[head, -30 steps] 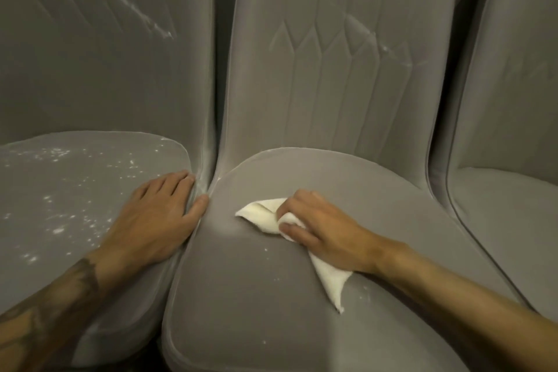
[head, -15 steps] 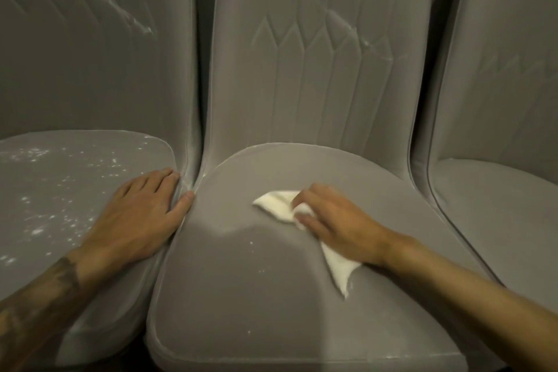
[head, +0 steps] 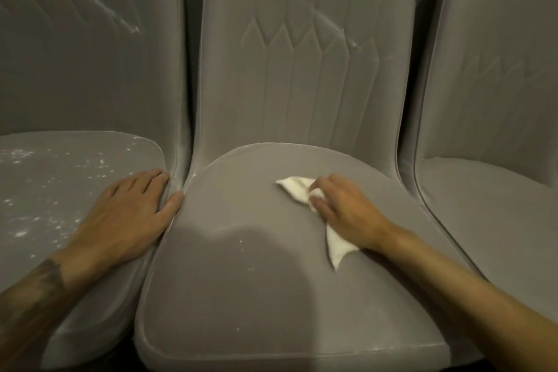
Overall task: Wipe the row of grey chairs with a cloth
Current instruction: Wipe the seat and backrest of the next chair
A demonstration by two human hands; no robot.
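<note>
On my right hand point(head: 347, 211) the fingers point(head: 324, 187) curl round the white cloth point(head: 297, 190) on the seat of the middle chair point(head: 256, 281); it looks soft, light and limp, best gripped at the bunched middle, not the trailing tail; my left hand point(head: 120, 217) rests flat, fingers straight, on the left chair point(head: 60, 190).

Dim, warm light; broad soft shadow across the middle seat point(head: 271, 281); slight wide-angle bowing at edges.

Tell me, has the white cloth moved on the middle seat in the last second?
Yes. The cloth has slid rightward across the middle seat, away from its left edge, gripped by the right hand.
</note>
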